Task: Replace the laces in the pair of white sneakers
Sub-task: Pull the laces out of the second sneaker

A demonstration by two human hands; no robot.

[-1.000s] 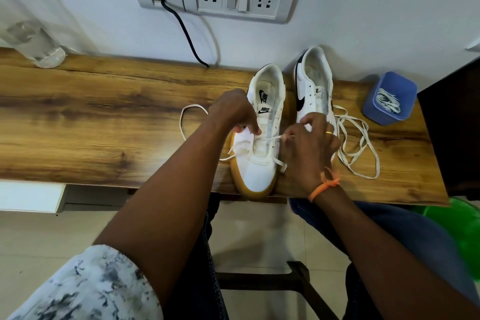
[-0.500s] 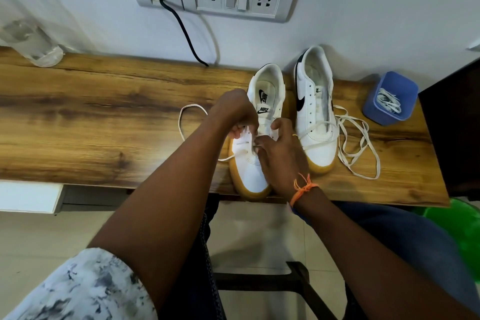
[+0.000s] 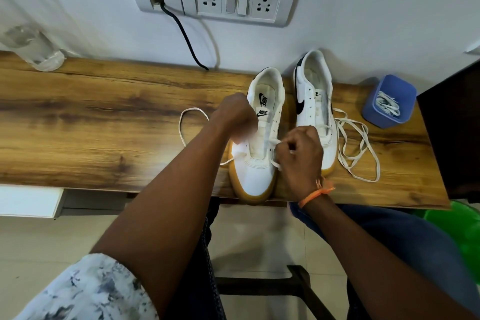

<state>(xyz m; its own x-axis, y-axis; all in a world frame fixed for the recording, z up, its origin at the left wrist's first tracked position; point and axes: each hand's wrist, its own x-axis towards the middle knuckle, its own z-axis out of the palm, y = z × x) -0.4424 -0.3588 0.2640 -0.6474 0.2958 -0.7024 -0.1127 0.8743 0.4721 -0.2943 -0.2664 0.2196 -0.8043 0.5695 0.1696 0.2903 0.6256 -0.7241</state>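
worktop (image 3: 104, 122): wood, runs left-right in front of you; both sneakers sit at its near right, toes toward you, heels to the wall.
right sneaker (image 3: 315, 114): just beside the left one, farther from you; lace only through the low eyelets, the rest lies in loose loops (image 3: 358, 148) on the worktop to its right.
left sneaker (image 3: 255, 163): the one you are working on; long axis runs near-far, toe at the worktop edge. Upper eyelets look bare, so lacing judged at the lower rows.
blue cup (image 3: 389, 104): far right, well apart from the shoes, spare laces inside.
left hand (image 3: 237, 117): over the left eyelet row, fingers curled; blurred, so I cannot tell what it holds. A lace tail (image 3: 193, 125) loops out on the worktop to its left.
right hand (image 3: 301, 153): at the right eyelet row, between the two sneakers; grip narrow, pinching the lace end (image 3: 275, 141).
key relation: lace crosses the tongue left-right, square to the shoe's long axis. The next free eyelets lie up the shoe, away from you. Your right hand is nearer the free end.
next move, judged: feed up and across toward the left row.
risk: uneven tail lengths.
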